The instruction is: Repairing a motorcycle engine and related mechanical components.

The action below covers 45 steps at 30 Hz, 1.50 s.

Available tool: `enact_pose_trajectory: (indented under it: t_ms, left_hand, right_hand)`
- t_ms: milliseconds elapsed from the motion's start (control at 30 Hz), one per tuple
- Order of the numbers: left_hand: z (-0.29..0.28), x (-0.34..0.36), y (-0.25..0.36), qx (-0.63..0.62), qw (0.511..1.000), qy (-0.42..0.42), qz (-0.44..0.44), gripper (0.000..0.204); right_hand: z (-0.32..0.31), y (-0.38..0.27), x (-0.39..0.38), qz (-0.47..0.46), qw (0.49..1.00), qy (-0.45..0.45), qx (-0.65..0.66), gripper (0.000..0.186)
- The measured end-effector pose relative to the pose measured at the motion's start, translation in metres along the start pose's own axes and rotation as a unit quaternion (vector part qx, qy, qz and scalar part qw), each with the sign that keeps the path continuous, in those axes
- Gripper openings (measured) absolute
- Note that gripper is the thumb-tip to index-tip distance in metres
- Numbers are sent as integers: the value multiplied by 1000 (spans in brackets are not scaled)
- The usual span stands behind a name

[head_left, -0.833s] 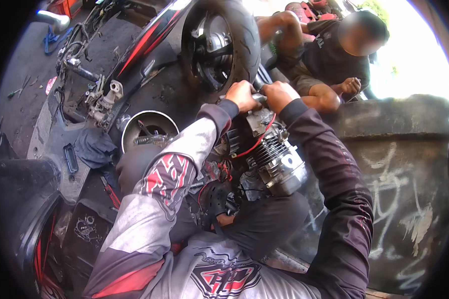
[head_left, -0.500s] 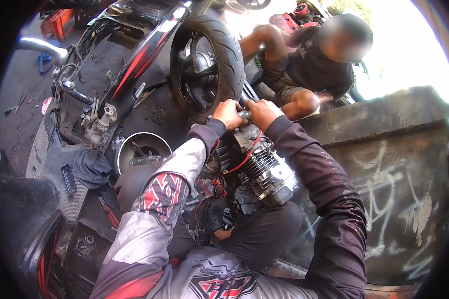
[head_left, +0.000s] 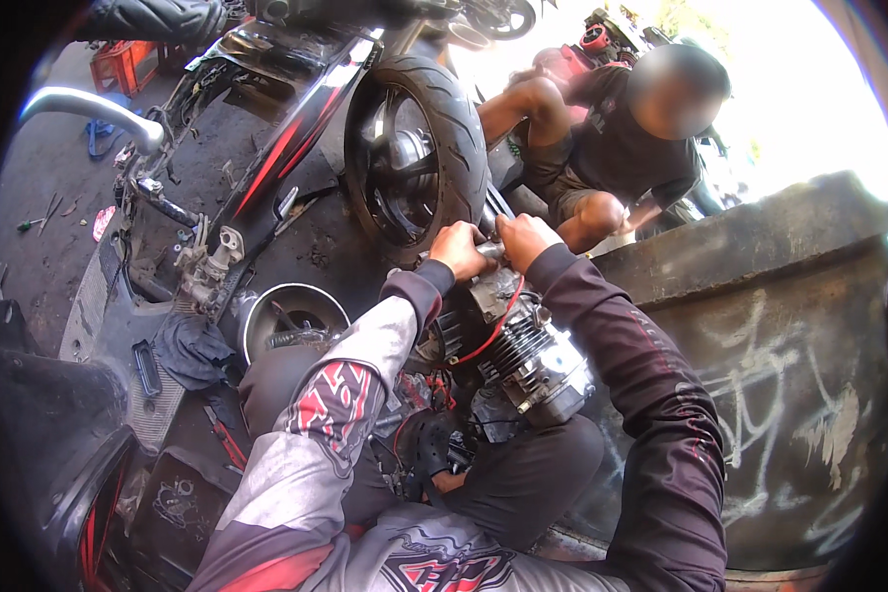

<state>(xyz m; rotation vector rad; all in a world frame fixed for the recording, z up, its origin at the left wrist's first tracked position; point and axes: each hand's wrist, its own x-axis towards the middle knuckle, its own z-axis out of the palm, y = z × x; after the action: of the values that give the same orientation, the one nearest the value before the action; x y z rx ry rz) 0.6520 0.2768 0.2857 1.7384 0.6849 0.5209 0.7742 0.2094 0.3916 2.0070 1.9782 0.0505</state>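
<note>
My left hand and my right hand grip a silvery metal piece at the upper end of a small engine, with cooling fins and a red wire, that lies by my right knee. The upright wheel with black tyre stands just beyond my hands. Left of the engine are a metal bowl holding parts and a dark grey rag. What lies under my fingers is partly hidden.
A stripped motorbike frame with red-black panel runs along the left. A co-worker sits beyond the engine. A painted, stained concrete block fills the right. An orange crate is at top left; scattered tools lie on the floor.
My hands and the engine sit lower in the picture, as does the surrounding scene. The co-worker's hand has lowered. A dark-clothed shape has appeared at the top left.
</note>
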Motion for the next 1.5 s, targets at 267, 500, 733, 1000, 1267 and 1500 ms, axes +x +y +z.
enact_pose_trajectory:
  t_ms: [267, 500, 733, 1000, 1267, 1500]
  left_hand:
    - [-1, 0, 3, 10, 1000, -8, 1, 47]
    - [3, 3, -2, 6, 1000, -8, 1, 46]
    - [1, 2, 1, 12, 1000, -13, 4, 48]
    - [1, 5, 0, 20, 1000, -18, 5, 51]
    - [-2, 1, 2, 8, 1000, -12, 7, 50]
    - [0, 2, 2, 18, 1000, -16, 1, 51]
  right_hand:
    - [1, -1, -3, 0, 1000, 14, -8, 14]
    - [3, -3, -2, 8, 1000, -5, 18, 23]
    - [-1, -2, -6, -18, 1000, -11, 20, 19]
    - [-2, 2, -3, -9, 999, -18, 40, 26]
    - [-13, -6, -3, -3, 999, -34, 13, 23]
    - [-4, -2, -3, -32, 999, -33, -3, 21]
